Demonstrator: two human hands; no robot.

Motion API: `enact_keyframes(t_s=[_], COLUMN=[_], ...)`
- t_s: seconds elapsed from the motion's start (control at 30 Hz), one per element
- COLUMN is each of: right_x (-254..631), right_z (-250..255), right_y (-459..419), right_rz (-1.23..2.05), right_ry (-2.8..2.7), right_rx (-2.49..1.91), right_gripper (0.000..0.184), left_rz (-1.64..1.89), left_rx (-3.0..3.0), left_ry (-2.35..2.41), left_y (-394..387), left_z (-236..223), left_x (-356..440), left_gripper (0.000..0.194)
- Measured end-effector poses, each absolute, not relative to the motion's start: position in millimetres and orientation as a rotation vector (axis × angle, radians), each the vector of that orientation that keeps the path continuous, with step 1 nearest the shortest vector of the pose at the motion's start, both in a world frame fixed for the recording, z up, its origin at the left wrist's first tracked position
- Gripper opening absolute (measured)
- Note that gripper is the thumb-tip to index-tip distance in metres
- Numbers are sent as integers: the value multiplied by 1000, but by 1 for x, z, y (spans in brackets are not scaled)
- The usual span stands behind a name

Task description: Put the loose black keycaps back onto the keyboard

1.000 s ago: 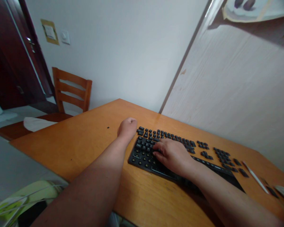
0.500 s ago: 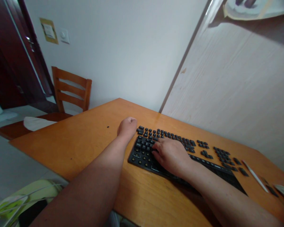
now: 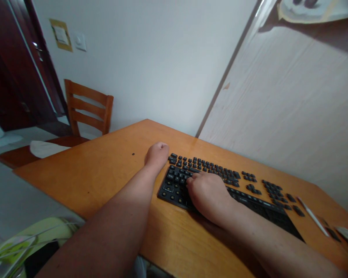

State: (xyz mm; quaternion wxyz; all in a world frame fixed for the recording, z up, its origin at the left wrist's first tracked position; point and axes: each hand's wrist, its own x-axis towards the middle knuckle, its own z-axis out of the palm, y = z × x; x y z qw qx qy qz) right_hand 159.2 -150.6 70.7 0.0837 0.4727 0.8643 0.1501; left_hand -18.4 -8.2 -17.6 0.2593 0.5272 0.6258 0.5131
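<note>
A black keyboard (image 3: 220, 173) lies on an orange wooden table (image 3: 104, 170); several keys are off its near right part. My left hand (image 3: 156, 153) is a closed fist resting on the table against the keyboard's far left corner, and whatever may be inside it is hidden. My right hand (image 3: 207, 193) sits on the keyboard's left half. Its fingers are curled and bunched down on the keys, with the fingertips hidden behind the back of the hand.
Loose black keycaps (image 3: 298, 210) and a thin white stick (image 3: 311, 216) lie right of the keyboard. A pale wood panel (image 3: 278, 116) rises behind the table. A wooden chair (image 3: 88, 106) with a white cloth (image 3: 43, 148) stands at the left, by a dark door (image 3: 14, 77).
My right hand has drawn slightly toward me and its fingers have curled tighter over the left keys. My left fist has stayed put.
</note>
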Motion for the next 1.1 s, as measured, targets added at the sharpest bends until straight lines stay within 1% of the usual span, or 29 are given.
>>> enact_keyframes(t_s=[0.17,0.5,0.87,1.1], right_x=[155,156,156,158], right_z=[62,55,52,52], right_y=[-161,-165,-164,-165], right_rz=[483,511,489,500], right_ry=[2571,2535,2549,2572], right_rx=[1384,1391,1428,1413], right_gripper=[21,36,31,35], left_rz=[1388,1398,1374,1394], left_rx=[1432,1449,1478,1504], left_ry=[1691,1685,1703,1695], left_y=[-9,-10,-9,-6], left_z=[-17,-17,-18,-21], left_x=[-19,-18,-19,-21], left_gripper=[26,26,30,30])
